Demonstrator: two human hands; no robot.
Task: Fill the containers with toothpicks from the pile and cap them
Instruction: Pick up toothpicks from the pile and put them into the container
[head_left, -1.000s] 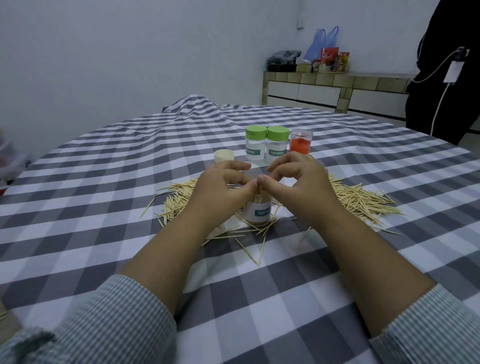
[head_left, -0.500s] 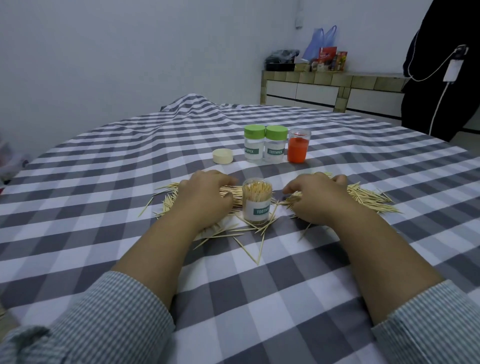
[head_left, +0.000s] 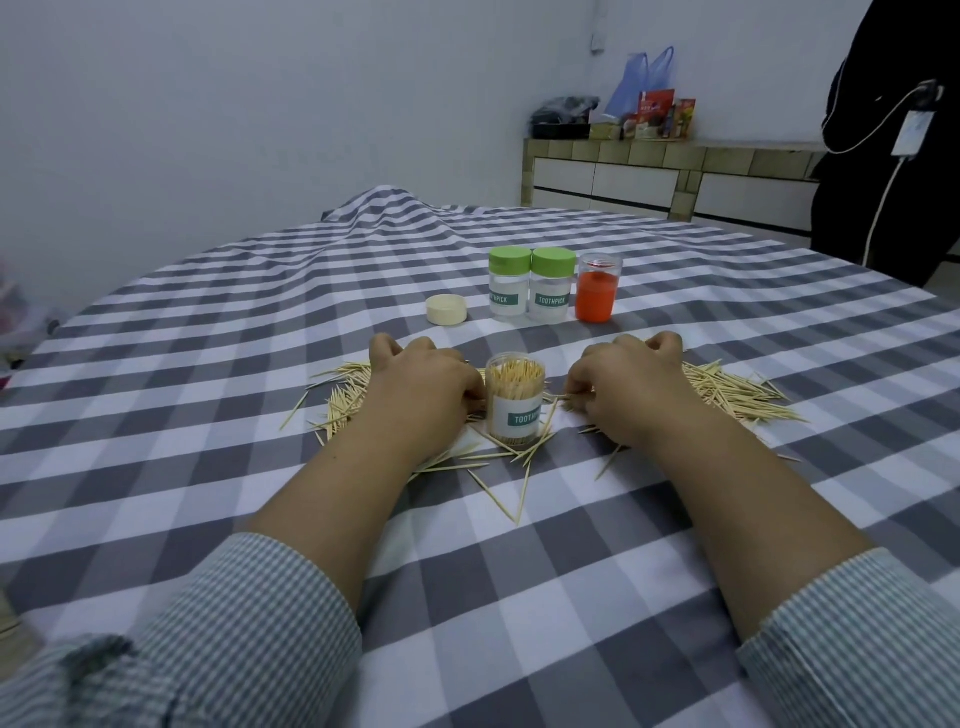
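Two green-capped containers, one uncapped full container.

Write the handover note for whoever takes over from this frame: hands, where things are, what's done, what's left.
Left hand and right hand rest curled on the toothpick pile, either side of the open container; grasp unclear.
Open container stands upright, packed with toothpicks, uncapped.
Cream cap lies loose behind.
Two green-capped containers look empty; orange container beside them.
Left: cap the full one, fill the others.
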